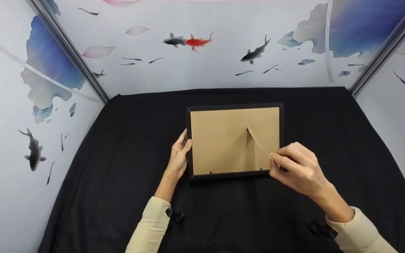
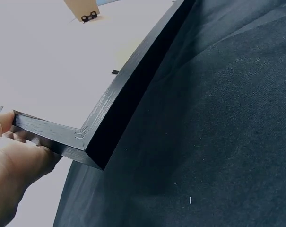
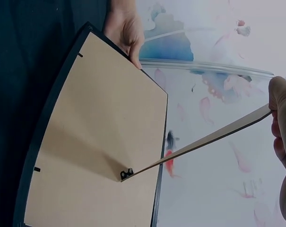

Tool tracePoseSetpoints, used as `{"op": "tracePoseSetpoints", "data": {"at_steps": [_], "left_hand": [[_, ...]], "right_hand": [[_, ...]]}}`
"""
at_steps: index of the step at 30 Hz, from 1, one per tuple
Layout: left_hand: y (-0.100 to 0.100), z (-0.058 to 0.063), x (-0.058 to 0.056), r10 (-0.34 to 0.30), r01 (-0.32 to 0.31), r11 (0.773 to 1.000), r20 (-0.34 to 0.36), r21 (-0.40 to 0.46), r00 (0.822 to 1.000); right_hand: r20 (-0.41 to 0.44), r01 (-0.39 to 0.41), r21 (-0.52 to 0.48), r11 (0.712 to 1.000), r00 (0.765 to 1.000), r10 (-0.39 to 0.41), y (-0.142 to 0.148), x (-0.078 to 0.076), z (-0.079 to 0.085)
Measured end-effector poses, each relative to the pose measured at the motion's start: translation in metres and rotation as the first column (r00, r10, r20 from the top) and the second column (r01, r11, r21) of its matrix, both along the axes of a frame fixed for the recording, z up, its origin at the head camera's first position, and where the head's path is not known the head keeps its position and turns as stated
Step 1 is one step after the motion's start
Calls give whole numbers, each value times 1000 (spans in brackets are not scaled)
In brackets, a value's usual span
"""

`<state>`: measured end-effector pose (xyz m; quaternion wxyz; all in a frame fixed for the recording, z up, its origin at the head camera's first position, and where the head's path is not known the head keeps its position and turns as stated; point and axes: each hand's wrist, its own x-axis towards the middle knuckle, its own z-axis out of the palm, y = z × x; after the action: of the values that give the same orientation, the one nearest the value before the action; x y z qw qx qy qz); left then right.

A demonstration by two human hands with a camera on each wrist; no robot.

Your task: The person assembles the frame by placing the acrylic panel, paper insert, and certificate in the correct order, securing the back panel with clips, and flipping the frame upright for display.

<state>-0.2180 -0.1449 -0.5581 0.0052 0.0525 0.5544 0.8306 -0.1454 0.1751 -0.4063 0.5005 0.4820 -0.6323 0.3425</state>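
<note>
A black-edged picture frame (image 1: pixel 223 140) is held tilted up, its tan backing board facing me. My left hand (image 1: pixel 179 154) grips its left side, the thumb on the front of the black edge; the left wrist view shows that hand (image 2: pixel 24 161) near a mitred corner. On the right, my right hand (image 1: pixel 299 170) pinches the free end of the easel leg (image 3: pixel 204 142) between thumb and fingers. The leg stands swung out from the backing, joined to it at a small black hinge (image 3: pixel 126 173). Its shadow falls across the board.
Black cloth (image 1: pixel 118 175) covers the table under the picture frame. White panels with painted fish and leaves (image 1: pixel 202 63) stand at the back and both sides, joined by grey metal posts (image 1: pixel 72 52). Small black tabs (image 3: pixel 37 169) show along one edge of the backing.
</note>
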Motion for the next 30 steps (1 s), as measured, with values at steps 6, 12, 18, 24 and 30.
{"op": "tracePoseSetpoints", "data": {"at_steps": [6, 12, 18, 24, 30], "left_hand": [[6, -2, 4, 0, 0, 1000, 52, 9, 999], [23, 5, 1, 4, -4, 1000, 146, -3, 989], [36, -4, -5, 13, 6, 997, 223, -83, 975], [29, -32, -4, 122, -52, 965, 267, -256, 956], [19, -36, -1, 211, -92, 917, 278, -388, 937]], "right_hand": [[20, 20, -15, 1000, 1000, -20, 2, 0, 2], [90, 108, -60, 992, 991, -102, 7, -7, 9], [206, 140, 19, 990, 968, -141, 12, -22, -5], [255, 134, 164, 977, 951, -173, -3, -29, -41], [237, 150, 336, 930, 942, -238, -46, -27, -84]]}}
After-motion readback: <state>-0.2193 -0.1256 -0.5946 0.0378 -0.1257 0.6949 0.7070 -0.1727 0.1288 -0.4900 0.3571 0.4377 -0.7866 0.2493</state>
